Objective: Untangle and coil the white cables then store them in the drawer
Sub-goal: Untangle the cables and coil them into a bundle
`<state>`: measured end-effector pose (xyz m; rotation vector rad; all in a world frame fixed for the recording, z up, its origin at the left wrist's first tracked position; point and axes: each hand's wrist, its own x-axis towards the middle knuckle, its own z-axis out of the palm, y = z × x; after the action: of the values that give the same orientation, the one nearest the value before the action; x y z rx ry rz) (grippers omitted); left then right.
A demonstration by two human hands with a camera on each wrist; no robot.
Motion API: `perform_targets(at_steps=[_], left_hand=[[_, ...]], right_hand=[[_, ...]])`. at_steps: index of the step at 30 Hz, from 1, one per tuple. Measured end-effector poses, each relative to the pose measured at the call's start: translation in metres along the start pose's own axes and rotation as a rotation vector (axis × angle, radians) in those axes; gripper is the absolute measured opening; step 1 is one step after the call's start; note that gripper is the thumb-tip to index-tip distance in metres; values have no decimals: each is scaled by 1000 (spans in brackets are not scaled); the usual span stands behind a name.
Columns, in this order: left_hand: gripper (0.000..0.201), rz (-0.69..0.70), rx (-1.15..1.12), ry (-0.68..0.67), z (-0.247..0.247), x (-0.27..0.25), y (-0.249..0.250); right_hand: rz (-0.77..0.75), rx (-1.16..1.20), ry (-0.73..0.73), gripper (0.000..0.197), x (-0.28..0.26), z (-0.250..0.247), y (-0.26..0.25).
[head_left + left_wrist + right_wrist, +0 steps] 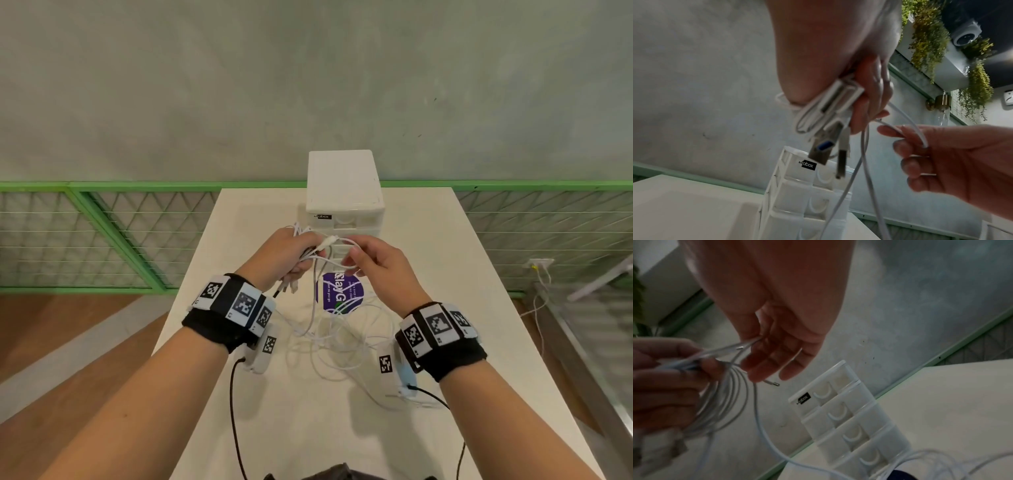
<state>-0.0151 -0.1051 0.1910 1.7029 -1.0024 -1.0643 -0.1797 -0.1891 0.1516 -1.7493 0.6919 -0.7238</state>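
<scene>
My left hand (298, 261) grips a bundle of white cables (310, 251) above the table, in front of the white drawer unit (344, 192). In the left wrist view, USB plugs (823, 149) hang below the left hand's curled fingers (871, 104). My right hand (352, 262) pinches one white cable (919, 134) just right of the bundle, between thumb and fingers (764, 356). In the right wrist view, several loops of the coil (729, 395) hang from the left hand (670, 381). Loose tangled cable (342, 337) lies on the table below. All drawers (846, 417) look closed.
A purple round sticker (337, 294) lies on the white table (445, 274) under the hands. A green mesh railing (102, 233) runs behind the table. The black leads (234, 404) of the wrist cameras hang beneath both forearms.
</scene>
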Motion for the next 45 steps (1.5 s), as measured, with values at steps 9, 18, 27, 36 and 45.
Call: perform_targets(at_steps=[9,18,27,36,45], left_hand=[[44,-42,142,-212,13,-8,-8],[32,-19,-173,-205,12,-7,0],[37,-7,-358,-365,32,-8,17],[43,0,-374,-426,33,-13,22],[42,150,-952,-216,33,-7,40]], right_hand=[[51,45,14,28,5,-3,2],[-64,-492,-29,57,9,-15,19],[-67,-83,-63,18,3,11,19],[-41,120,-8,32,2,9,17],[-51,-132,-91,20,-12,32,35]])
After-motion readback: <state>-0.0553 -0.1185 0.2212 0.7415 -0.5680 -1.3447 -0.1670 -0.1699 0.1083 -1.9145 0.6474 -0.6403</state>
